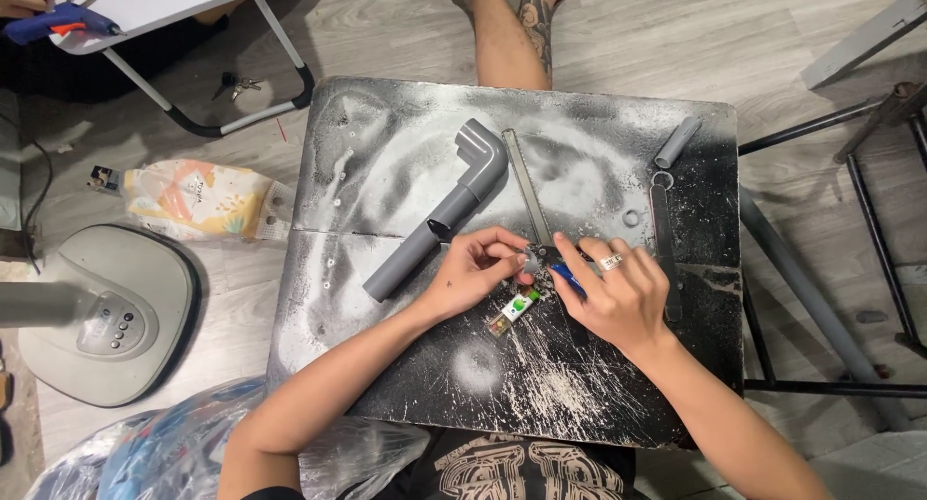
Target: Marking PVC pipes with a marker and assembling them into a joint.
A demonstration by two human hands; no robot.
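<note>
Here the biggest thing is the black work board (386,384), dusted and scratched white, lying across the middle of the wooden floor (386,27). To the left stands a grey fan base (106,312) with buttons, and beyond it, at the far left, a white folding table (145,3) bearing a blue glue gun (58,19). Between them on the floor lies a printed soft pack (193,199) (pale, with orange and green leaves). At the near left edge a bundle in clear plastic (145,452) shows blue inside. Black metal frame legs (869,220) stand at the right.

On the board, a grey elbow pipe (444,215) lies slantwise, its bend at the far end and its open end near the left hand (468,278). A long metal saw blade or file (526,186) runs from the far middle down toward the hands. At the far right of the board lie a short grey tube (678,141) and a dark flat bar (661,239) with a ring at its top.

The two hands meet at the board's centre, close together. The left hand pinches a small grey piece (530,263) between thumb and fingertips. The right hand (618,297), wearing a ring, is closed on a small blue tool (567,276) whose tip touches that piece. Just nearer than the fingers, on the board, lies a green lighter (514,310). Another person's bare legs (512,27) show beyond the far edge.
</note>
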